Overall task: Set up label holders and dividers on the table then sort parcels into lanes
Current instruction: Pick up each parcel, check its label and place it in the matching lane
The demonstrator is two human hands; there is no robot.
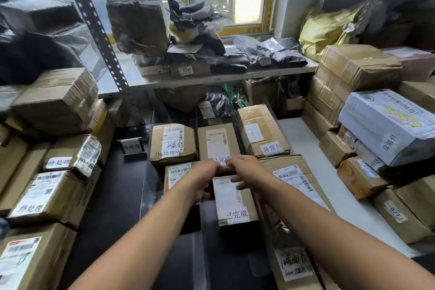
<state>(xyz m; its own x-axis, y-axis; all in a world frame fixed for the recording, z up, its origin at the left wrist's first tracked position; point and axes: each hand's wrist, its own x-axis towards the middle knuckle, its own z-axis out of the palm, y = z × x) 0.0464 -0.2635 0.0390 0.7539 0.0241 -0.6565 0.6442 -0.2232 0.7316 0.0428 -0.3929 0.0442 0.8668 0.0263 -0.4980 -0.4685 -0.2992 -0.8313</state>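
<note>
Grip two-handed | left hand (200, 179) curled round far left corner of box (233, 207) | right hand (247, 170) curled over its far right corner | box mid table (106, 195)

Grips: two, left grip (200, 180) and right grip (247, 172).
Held parcel (233, 205): one.
Far boxes (173, 146) (217, 143) (261, 129): three, beyond the grips.
Side boxes (177, 174) (296, 179): two, one left and one right of the grips.
Label holder (131, 146): one, far left of the grips.
</note>
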